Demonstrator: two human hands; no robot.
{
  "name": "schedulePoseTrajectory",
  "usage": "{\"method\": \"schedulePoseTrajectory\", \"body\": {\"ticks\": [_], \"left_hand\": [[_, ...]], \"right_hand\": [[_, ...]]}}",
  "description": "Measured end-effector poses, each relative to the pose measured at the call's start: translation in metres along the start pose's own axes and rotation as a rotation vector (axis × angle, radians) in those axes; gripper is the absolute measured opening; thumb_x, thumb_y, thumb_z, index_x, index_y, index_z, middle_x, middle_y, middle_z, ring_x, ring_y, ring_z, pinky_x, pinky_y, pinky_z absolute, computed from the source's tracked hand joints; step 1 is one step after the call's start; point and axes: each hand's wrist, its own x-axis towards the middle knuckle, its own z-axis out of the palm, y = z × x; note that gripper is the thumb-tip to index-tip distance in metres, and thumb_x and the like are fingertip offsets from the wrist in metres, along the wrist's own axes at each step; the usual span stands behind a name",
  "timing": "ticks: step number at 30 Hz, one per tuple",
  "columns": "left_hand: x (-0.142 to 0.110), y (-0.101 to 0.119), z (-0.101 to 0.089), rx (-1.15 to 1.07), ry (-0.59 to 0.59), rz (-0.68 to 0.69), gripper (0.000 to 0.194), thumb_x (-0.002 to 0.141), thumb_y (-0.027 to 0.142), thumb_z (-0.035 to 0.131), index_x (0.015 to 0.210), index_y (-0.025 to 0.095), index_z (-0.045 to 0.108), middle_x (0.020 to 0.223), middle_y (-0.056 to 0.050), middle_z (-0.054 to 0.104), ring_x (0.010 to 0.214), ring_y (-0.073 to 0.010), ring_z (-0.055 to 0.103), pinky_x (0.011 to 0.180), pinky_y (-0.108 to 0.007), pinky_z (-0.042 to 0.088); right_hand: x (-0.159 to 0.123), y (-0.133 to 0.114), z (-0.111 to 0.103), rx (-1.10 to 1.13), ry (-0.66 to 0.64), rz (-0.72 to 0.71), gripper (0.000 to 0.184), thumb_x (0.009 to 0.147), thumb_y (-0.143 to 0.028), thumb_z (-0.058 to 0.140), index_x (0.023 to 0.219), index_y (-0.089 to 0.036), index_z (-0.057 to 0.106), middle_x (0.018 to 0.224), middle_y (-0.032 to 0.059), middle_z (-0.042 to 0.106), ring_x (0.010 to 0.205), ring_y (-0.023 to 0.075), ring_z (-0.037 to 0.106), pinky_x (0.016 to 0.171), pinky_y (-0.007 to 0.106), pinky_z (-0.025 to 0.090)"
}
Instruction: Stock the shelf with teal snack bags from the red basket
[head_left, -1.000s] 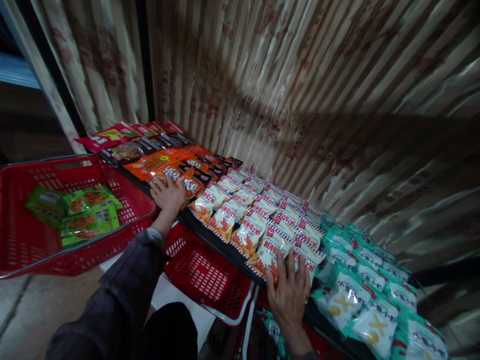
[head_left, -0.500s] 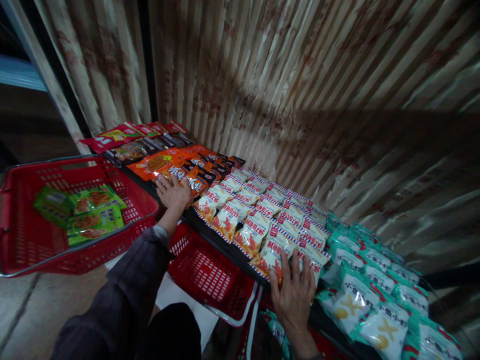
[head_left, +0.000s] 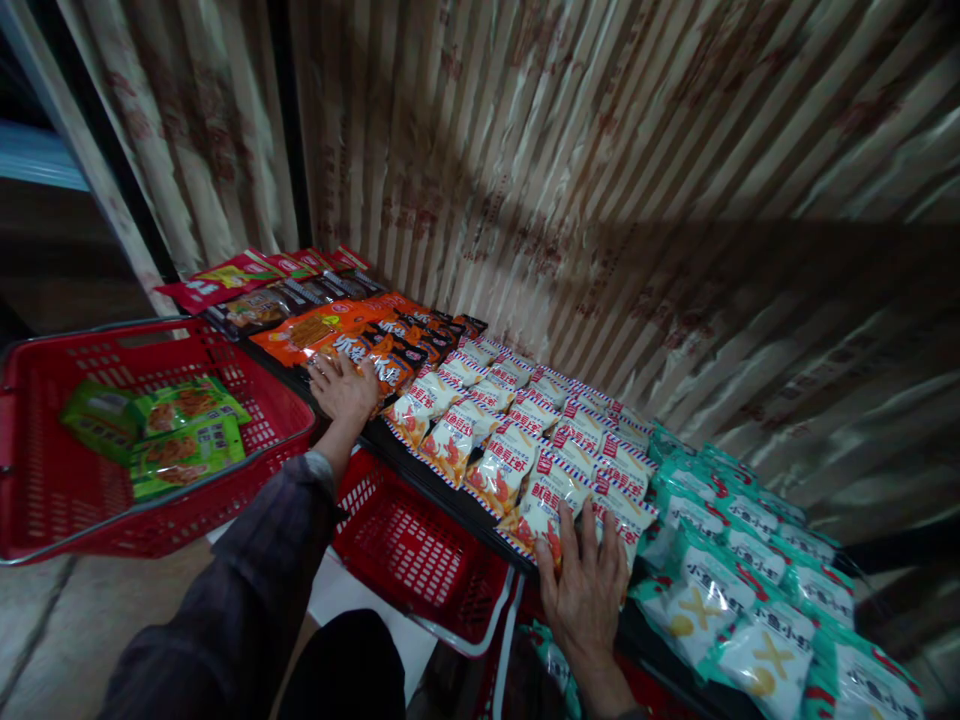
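Observation:
My left hand, fingers spread, rests at the front of the orange snack packets. White snack bags with red lettering and striped edges lie in rows to the right of it. Over the front right corner of those rows lies my right hand, its fingers stretched out and touching the nearest white bags. Neither hand grasps anything. Further right are rows of teal-and-white snack bags. Dark brown packets and red packets lie beyond the orange ones.
At the left a red basket holds green snack packets. Another red basket sits below the black shelf edge. Pleated patterned sheeting hangs behind the shelf, with a dark upright post.
Both hands stay in nearly the same places. The whole view has shifted very slightly; no packet has visibly moved.

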Motion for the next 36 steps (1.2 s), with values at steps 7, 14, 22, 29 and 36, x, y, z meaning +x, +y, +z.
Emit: {"method": "schedulePoseTrajectory", "body": {"ticks": [7,14,22,29,36], "left_hand": [[0.002,-0.002,0.001,0.0,-0.015,-0.008,0.059,0.095,0.042,0.037,0.142,0.007,0.044,0.153,-0.028,0.03,0.144,-0.0392,0.024,0.114,-0.054,0.022],[0.001,-0.012,-0.006,-0.015,0.006,0.001,0.051,0.097,0.038,0.034,0.14,0.013,0.049,0.153,-0.021,0.034,0.144,-0.036,0.027,0.113,-0.054,0.025],[0.0,-0.01,-0.02,-0.12,0.02,0.097,0.055,0.098,0.038,0.033,0.142,0.007,0.045,0.156,-0.024,0.025,0.147,-0.0384,0.015,0.115,-0.059,0.017],[-0.099,0.034,-0.026,-0.197,-0.152,0.686,0.058,0.095,0.047,0.036,0.143,0.016,0.044,0.16,-0.012,0.02,0.149,-0.0309,0.007,0.118,-0.054,0.014],[-0.162,0.043,0.002,-0.162,-0.242,0.803,0.061,0.091,0.043,0.046,0.143,0.012,0.044,0.154,-0.02,0.032,0.146,-0.0367,0.018,0.116,-0.057,0.018]], "right_hand": [[-0.001,0.002,0.001,0.002,0.01,-0.009,0.06,0.096,-0.044,0.046,0.15,-0.022,0.033,0.158,0.0146,0.028,0.145,0.0392,0.022,0.108,0.061,0.03],[0.0,0.002,0.0,0.025,0.014,-0.015,0.064,0.095,-0.042,0.048,0.153,-0.025,0.025,0.158,0.014,0.026,0.144,0.0404,0.023,0.106,0.062,0.032],[0.004,-0.004,-0.005,0.016,-0.025,0.018,0.061,0.094,-0.042,0.05,0.15,-0.024,0.032,0.159,0.0129,0.025,0.145,0.0381,0.019,0.108,0.059,0.031],[0.008,-0.008,-0.008,0.035,-0.042,0.06,0.056,0.094,-0.045,0.049,0.145,-0.023,0.042,0.16,0.0139,0.021,0.147,0.0365,0.015,0.112,0.057,0.026],[0.013,-0.015,-0.008,0.055,-0.083,0.113,0.052,0.095,-0.043,0.048,0.143,-0.022,0.046,0.157,0.0157,0.029,0.147,0.0366,0.012,0.113,0.057,0.023]]}}
